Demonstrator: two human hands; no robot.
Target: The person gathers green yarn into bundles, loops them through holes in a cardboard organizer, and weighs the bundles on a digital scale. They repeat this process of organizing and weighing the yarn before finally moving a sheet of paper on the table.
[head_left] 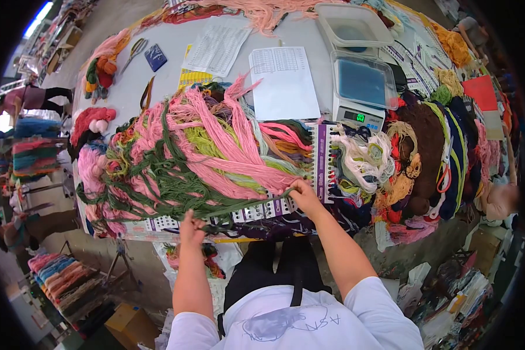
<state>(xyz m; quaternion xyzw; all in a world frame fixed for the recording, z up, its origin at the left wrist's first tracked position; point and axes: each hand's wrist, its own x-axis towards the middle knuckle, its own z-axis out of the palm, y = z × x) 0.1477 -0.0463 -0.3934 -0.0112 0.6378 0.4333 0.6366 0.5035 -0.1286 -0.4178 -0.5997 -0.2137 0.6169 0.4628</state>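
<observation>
A tangle of dark green yarn point(175, 184) lies over a thick spread of pink yarn point(207, 131) on the table's near side. From it, a drawn-out green length runs along the front edge between my two hands. My right hand point(303, 196) pinches this length at its right end, beside the tips of the pink strands. Closed near the green yarn's lower edge, my left hand point(193, 228) has curled fingers around part of it. Purple-and-white punched thread cards point(321, 154) lie beside and under the yarn. Lime green yarn point(207, 146) shows between the pink strands.
A digital scale point(359, 116) carries a clear plastic tub point(364, 81). Printed sheets point(284, 87), a blue box point(156, 58) and scissors point(135, 51) lie farther back. White yarn point(364, 154) and orange-handled scissors point(444, 178) sit to the right. Other people are at the left.
</observation>
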